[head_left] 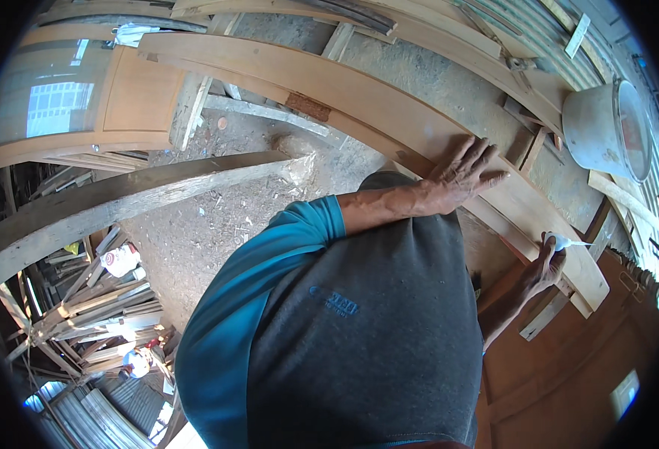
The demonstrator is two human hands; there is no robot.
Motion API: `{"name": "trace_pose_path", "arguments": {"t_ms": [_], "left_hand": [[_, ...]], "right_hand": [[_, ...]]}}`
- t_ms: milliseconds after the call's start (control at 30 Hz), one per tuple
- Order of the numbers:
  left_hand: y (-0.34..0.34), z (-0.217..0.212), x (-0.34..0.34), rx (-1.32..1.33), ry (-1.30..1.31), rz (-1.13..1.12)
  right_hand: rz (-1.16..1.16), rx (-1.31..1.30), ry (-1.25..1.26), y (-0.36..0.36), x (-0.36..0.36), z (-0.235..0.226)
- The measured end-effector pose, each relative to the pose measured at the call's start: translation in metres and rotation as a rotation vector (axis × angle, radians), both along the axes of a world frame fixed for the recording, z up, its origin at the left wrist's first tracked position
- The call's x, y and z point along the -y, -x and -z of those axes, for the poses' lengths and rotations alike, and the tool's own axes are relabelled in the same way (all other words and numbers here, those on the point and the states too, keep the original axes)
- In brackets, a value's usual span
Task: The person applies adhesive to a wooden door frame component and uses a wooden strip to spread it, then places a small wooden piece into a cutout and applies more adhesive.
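Observation:
Across the front of my body lies a long, smooth wooden board (389,105), with a rough brown patch (308,106) along its near edge. My left hand (468,176) rests on top of the board, its fingers stretched out and holding nothing. Farther right, close to the board's right end, my right hand (545,268) is closed around a small white squeeze bottle (560,241). The bottle's thin pointed nozzle points right, over the board's surface. Most of the bottle is hidden by the fingers.
A thick wooden beam (120,191) crosses the left side. Below it are piled wood offcuts (105,322). A glazed wooden panel (138,97) lies at the far left, a whitish bucket (595,131) at the far right. A large brown panel (569,374) stands near right.

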State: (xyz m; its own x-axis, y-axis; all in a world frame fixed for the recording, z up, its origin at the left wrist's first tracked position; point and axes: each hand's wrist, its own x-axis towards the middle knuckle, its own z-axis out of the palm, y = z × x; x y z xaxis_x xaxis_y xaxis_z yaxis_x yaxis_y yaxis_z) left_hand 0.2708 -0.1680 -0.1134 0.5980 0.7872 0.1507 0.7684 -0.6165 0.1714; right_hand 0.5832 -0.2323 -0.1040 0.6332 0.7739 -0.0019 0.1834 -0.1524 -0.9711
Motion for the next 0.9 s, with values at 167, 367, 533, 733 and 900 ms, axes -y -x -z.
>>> {"name": "trace_pose_path", "arguments": {"t_ms": [167, 367, 533, 733, 900], "left_hand": [[0.017, 0.0, -0.003, 0.037, 0.024, 0.008], [0.04, -0.003, -0.01, 0.084, 0.022, 0.027], [0.039, -0.01, -0.01, 0.08, 0.13, 0.037], [0.039, -0.014, -0.007, 0.081, 0.153, 0.002], [0.033, -0.022, -0.016, 0.012, 0.024, 0.034]], "right_hand": [[0.017, -0.112, -0.016, 0.006, -0.001, -0.003], [-0.012, -0.065, 0.012, 0.044, -0.01, -0.016], [0.073, -0.088, -0.066, 0.035, 0.007, -0.017], [0.144, -0.033, -0.053, 0.006, 0.056, -0.023], [0.175, -0.025, 0.04, 0.011, 0.093, -0.049]]}}
